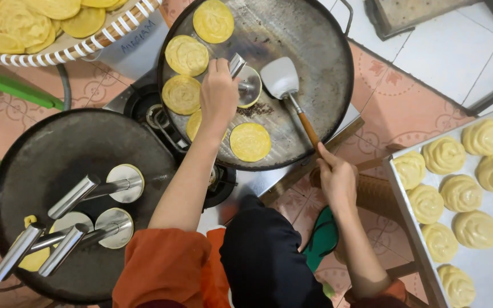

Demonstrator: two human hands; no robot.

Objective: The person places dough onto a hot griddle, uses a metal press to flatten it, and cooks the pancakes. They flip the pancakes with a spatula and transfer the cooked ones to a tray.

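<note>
the right hand point(338, 179) is closed around the wooden handle of a spatula point(281, 77), whose white blade rests on the far pan point(315, 34). the left hand point(219, 94) grips a metal press point(246, 85) and pushes it down on a flatbread point(253, 97). 5 more yellow breads lie around it, 1 partly under the arm. near the body, a second pan point(41, 154) holds 4 presses.

the pan may be hot, and the left wrist is low over it, so it could get burned. the breads sit close to the pan's left edge; the right half is open room for the spatula. a tray of dough point(486, 268) waits at right.
</note>
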